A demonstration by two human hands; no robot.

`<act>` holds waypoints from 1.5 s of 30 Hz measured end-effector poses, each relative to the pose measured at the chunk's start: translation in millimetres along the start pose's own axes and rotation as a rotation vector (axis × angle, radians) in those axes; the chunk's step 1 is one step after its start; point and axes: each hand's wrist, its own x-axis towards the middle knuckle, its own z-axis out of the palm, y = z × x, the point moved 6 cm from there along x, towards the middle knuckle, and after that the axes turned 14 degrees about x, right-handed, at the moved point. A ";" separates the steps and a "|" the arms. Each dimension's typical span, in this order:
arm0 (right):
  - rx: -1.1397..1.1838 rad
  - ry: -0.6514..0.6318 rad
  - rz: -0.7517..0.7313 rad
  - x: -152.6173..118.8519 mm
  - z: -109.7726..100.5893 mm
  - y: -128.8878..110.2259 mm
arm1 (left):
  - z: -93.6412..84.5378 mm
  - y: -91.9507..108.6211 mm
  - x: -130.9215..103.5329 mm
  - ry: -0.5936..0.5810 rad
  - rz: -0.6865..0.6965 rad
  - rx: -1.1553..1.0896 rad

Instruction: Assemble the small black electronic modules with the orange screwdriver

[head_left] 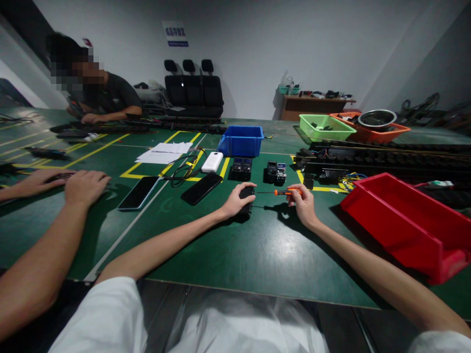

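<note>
Black seat row (194,94) placed before pale wall (312,44), papers (162,154) laid left of blue bin (243,145); round pan (377,118) set on orange basket (396,134), green basket (322,135) placed alongside

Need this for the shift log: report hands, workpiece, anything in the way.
Left hand holding small black boxy device. Right hand holding orange-and-black screwdriver, shaft toward device; tip contact unclear. No obstruction visible between.
</note>
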 end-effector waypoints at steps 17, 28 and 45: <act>-0.176 -0.002 -0.166 -10.6 3.7 -20.0 | -0.4 2.1 0.4 0.007 -0.006 0.023; -0.198 -0.013 -0.177 -9.6 3.9 -17.3 | 0.6 -0.2 0.2 0.000 -0.033 -0.007; -0.188 -0.088 -0.185 -11.5 3.9 -14.3 | 3.0 -0.8 2.9 -0.019 -0.011 0.064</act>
